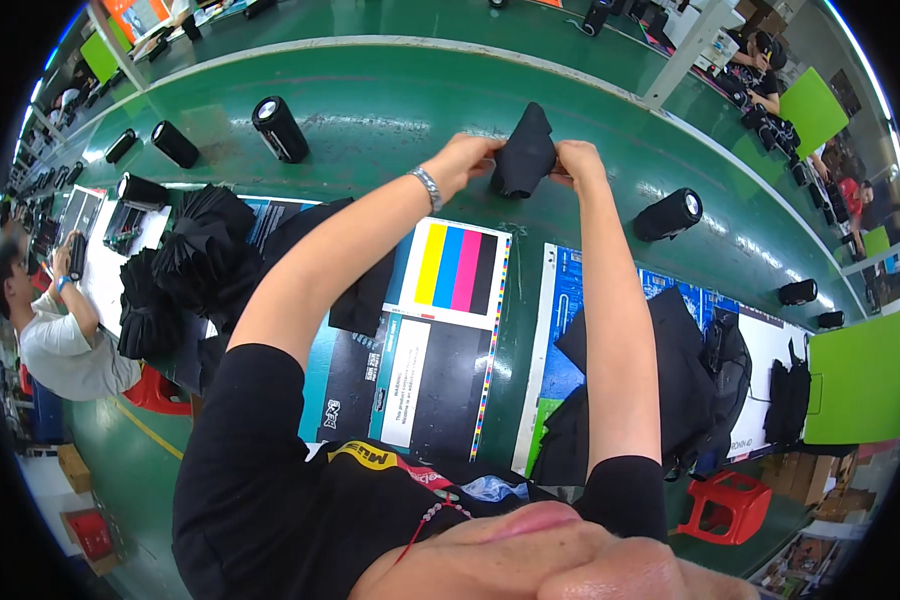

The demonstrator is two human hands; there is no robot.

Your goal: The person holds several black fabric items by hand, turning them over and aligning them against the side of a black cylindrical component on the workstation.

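Out in front of me, over the green bench (370, 130), both arms reach toward a black cloth bag (526, 152). My left hand (465, 160) pinches its left side, and my right hand (577, 160) grips the right side. The cloth stands up to a peak; whether anything is inside it is hidden. Black cylindrical speakers flank it: an upright speaker (281, 130) to the left and a speaker lying on its side (668, 214) to the right.
Black cloth is piled at left (205, 235) and right (660, 370), over printed sheets (445, 270). More speakers (174, 145) line the bench. A co-worker (65, 340) sits at left. A red stool (727, 508) and a green panel (863, 380) are at right.
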